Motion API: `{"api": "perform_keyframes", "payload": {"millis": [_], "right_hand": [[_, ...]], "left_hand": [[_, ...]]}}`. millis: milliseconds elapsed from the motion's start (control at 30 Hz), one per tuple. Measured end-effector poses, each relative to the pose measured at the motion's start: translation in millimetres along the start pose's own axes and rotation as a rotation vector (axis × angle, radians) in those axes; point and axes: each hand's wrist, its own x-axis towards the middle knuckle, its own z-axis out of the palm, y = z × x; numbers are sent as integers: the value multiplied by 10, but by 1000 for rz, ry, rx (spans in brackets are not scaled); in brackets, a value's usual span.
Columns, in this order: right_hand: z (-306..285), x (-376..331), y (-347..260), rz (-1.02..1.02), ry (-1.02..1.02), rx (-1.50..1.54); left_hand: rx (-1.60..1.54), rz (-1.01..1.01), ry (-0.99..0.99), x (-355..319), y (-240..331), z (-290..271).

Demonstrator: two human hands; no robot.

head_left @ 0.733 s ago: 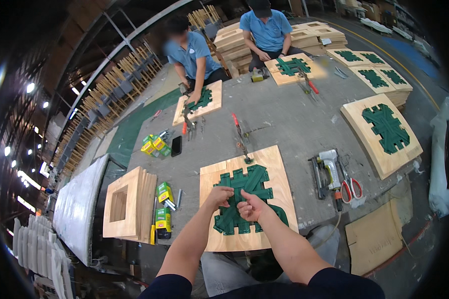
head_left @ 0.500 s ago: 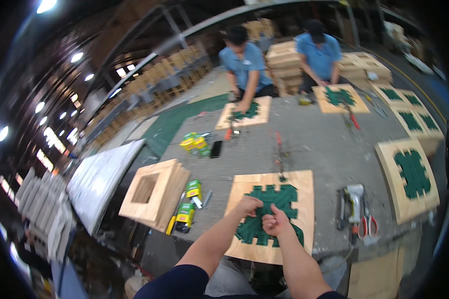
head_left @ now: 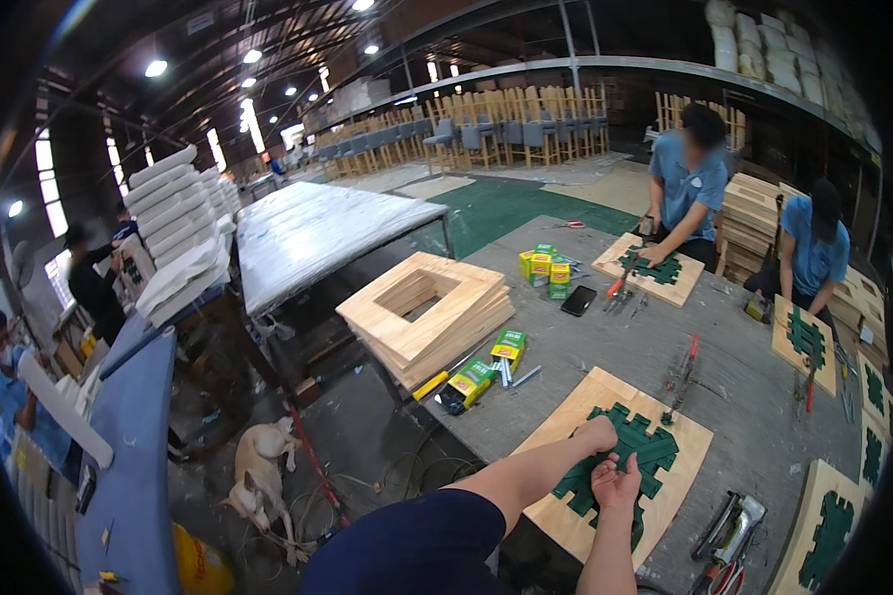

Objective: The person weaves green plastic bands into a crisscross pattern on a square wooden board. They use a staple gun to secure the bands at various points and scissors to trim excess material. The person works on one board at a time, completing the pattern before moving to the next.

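Observation:
A square plywood panel (head_left: 687,442) lies at the table's near edge, with interlaced green webbing straps (head_left: 655,453) over its middle. My left hand (head_left: 595,434) is closed on a green webbing strap at the left of the weave; its fingertips are partly hidden. Just nearer to me, my right hand (head_left: 615,484) is palm up over the webbing, its fingers loosely curled and apart, with nothing visible in them. Beyond the panel's far edge lies a red-handled tool (head_left: 687,359).
Left of the panel are stacked wooden frames (head_left: 437,307), green-yellow boxes (head_left: 469,385) and a phone (head_left: 577,301). A staple gun (head_left: 736,526) and red-handled scissors (head_left: 726,578) lie right. Two co-workers (head_left: 687,183) handle similar panels across the table. A dog (head_left: 263,466) lies on the floor.
My view has swung left, bringing the dog and blue-topped table into sight. Both hands stay over the webbing; my right hand has turned palm up and its fingers have loosened.

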Motion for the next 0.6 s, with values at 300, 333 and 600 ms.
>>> {"api": "perform_keyframes", "payload": {"millis": [300,333,600], "right_hand": [[-429,-1261,180,-975,238,-1392],[-466,-1401,167,-993,278,-1438],[-316,-1901,177,-891,837,-2161]], "left_hand": [[-188,201,-181,167,-174,26],[-165,132,-150,219,-320,-43],[79,157,-59,288,-46,-78]]}}
